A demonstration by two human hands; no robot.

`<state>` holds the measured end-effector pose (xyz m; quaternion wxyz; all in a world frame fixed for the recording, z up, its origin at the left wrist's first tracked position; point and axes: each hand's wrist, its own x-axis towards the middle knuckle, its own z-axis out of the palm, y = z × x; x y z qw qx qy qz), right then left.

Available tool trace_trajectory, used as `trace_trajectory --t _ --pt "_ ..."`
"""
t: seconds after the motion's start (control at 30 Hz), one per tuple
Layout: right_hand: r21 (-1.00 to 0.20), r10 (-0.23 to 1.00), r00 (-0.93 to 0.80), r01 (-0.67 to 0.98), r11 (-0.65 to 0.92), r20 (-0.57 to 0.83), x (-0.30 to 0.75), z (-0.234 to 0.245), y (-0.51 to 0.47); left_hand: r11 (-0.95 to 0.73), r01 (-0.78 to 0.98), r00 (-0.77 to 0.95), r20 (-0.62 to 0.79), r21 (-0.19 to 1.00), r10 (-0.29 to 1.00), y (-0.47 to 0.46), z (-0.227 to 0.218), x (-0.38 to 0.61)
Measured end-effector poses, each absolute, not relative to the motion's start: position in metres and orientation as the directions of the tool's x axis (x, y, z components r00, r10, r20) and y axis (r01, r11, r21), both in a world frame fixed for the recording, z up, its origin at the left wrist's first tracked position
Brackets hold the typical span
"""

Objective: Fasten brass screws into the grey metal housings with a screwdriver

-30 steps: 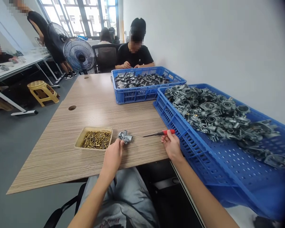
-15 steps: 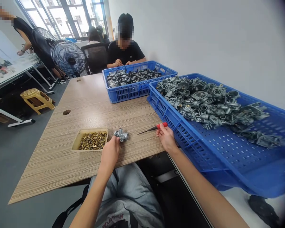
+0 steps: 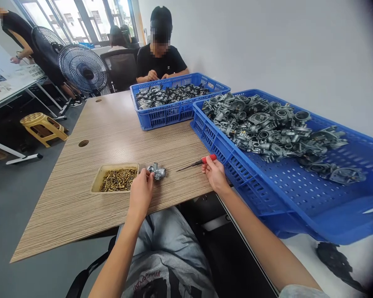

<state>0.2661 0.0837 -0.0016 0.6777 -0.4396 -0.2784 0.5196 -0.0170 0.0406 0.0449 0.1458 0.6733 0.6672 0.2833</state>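
My left hand (image 3: pixel 141 191) rests on the wooden table (image 3: pixel 118 132) with its fingers closed on a small grey metal casting (image 3: pixel 157 171). Just left of it sits a shallow beige tray (image 3: pixel 96 183) filled with several brass screws (image 3: pixel 117 179). My right hand (image 3: pixel 215 173) grips the red handle of a thin screwdriver (image 3: pixel 196 163), whose shaft points left toward the casting, a short gap away from it.
A large blue crate (image 3: pixel 267 190) of grey castings stands right of me, overhanging the table edge. A second blue crate (image 3: pixel 174 114) sits farther back, in front of a seated person in black (image 3: pixel 160 62). A fan (image 3: pixel 82 68), yellow stool (image 3: pixel 42 128) and other people are at left.
The camera view has shifted slightly; both hands keep their hold. The casting and screwdriver stay in about the same places on the table.
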Motion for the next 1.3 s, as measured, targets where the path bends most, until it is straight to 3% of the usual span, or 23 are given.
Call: trace_trajectory --t 0.33,0.5,0.7,0.8,1.0,1.3 --pt "-0.88 0.951 0.289 -0.473 0.042 -0.109 0.267 -0.002 0.084 -0.221 0.807 -0.04 0.423 0.548 0.905 0.041 0.036 -0.01" --pt "-0.881 0.953 0.286 -0.471 0.047 -0.103 0.267 -0.001 0.084 -0.282 0.727 0.016 0.396 0.626 0.918 0.046 0.03 -0.012" --pt "-0.887 0.953 0.285 -0.46 0.044 -0.101 0.268 -0.002 0.085 -0.35 0.775 0.095 0.45 0.526 0.888 0.035 0.026 -0.004" --pt "-0.89 0.954 0.283 -0.453 0.043 -0.098 0.268 -0.003 0.085 -0.369 0.737 0.054 0.494 0.566 0.868 0.035 0.019 0.002" --pt "-0.898 0.951 0.286 -0.438 0.021 -0.118 0.269 -0.003 0.084 -0.348 0.513 0.073 0.364 0.785 0.929 0.047 0.007 0.002" --pt "-0.916 0.963 0.227 -0.398 -0.046 -0.147 0.271 0.0 0.066 -0.258 0.579 -0.063 0.359 0.773 0.931 0.029 0.004 0.01"
